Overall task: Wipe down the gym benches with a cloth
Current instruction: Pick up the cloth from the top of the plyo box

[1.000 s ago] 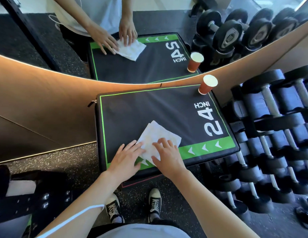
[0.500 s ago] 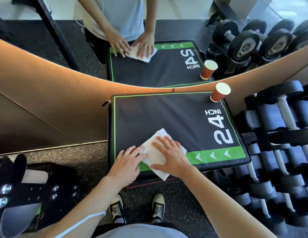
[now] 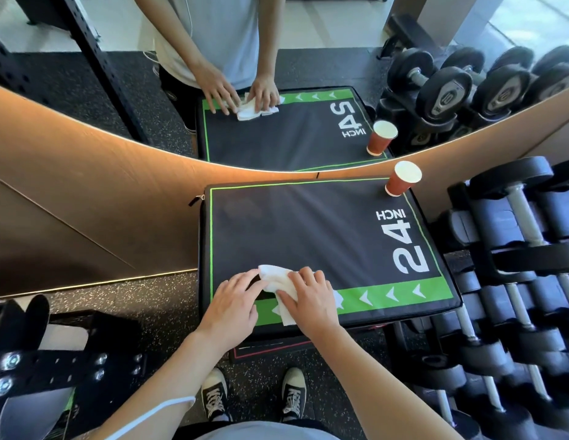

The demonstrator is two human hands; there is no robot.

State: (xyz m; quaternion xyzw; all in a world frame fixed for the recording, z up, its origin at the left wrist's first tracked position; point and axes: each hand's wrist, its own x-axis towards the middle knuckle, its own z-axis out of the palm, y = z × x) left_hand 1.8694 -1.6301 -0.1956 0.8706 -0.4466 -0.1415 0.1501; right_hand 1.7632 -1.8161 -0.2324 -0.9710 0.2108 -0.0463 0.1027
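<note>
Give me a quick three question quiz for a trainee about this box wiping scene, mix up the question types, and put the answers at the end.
1. True or false: both hands touch the white cloth on the 24 inch box.
2. Where does the orange paper cup stand on the box? A: near left corner. B: far right corner. C: centre.
3. Fill in: the rack to the right of the box holds ______.

Key
1. True: the left hand and the right hand both rest on the bunched cloth, near the green band.
2. B.
3. Dumbbells.
</note>
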